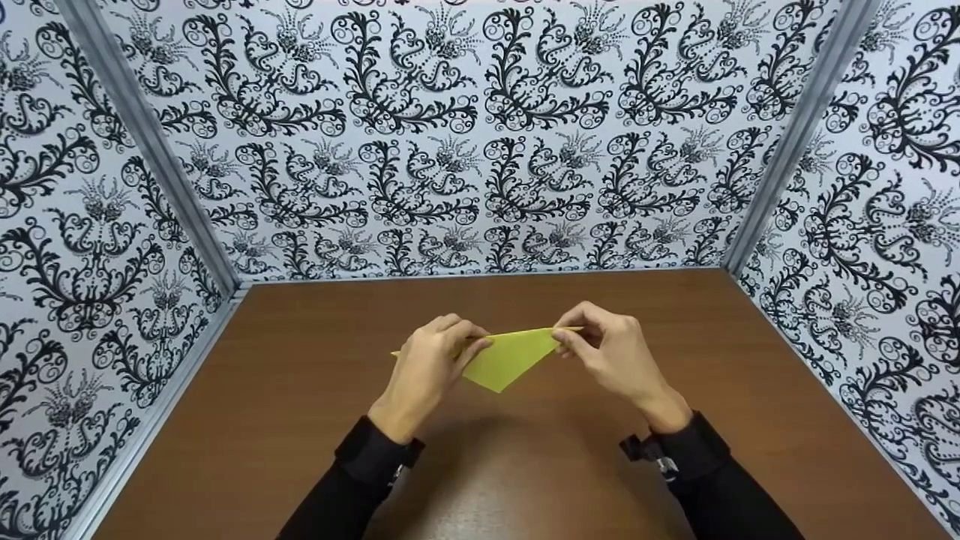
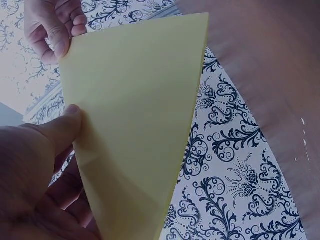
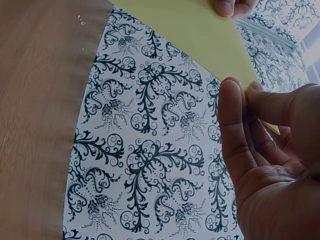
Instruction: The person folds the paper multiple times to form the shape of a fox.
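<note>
A folded sheet of yellow paper is held up over the table, one corner pointing down toward the person. My left hand pinches its top edge left of the middle, and a small yellow tip shows beyond that hand. Near the right end, my right hand pinches the same edge between thumb and fingers. In the left wrist view the paper spreads broad and flat, with the left thumb pressed on its face. The right wrist view shows the paper's narrow end between the right thumb and fingertips.
Below the hands lies a brown wooden table. White panels with black floral patterns stand behind and on both sides, joined by grey metal posts. Black bands with devices sit on both wrists.
</note>
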Demonstrator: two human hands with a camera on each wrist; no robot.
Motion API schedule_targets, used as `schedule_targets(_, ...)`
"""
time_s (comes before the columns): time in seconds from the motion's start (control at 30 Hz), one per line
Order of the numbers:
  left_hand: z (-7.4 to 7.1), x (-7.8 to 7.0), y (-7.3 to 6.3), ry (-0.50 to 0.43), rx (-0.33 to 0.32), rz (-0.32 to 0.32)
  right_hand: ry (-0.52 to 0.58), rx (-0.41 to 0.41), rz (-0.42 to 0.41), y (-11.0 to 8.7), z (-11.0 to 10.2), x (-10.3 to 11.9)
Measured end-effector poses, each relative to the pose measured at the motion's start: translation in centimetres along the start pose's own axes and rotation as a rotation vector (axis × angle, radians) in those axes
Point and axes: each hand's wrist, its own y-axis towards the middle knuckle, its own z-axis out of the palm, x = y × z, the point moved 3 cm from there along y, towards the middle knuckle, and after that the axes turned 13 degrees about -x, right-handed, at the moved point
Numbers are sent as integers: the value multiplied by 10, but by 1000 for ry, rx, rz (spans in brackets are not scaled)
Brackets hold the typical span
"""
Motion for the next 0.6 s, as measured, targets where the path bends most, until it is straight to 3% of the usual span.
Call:
schedule_targets(0.1, -1, -1, 1, -4, -10, 17, -17, 13, 4, 0, -1, 0)
schedule_targets(0.27, -2, -2, 2, 7, -40, 49, -152, 30, -34, 1, -3, -1)
schedule_targets(0.6, -1, -6, -3, 54, -18, 61, -277, 30, -219, -2, 5, 6)
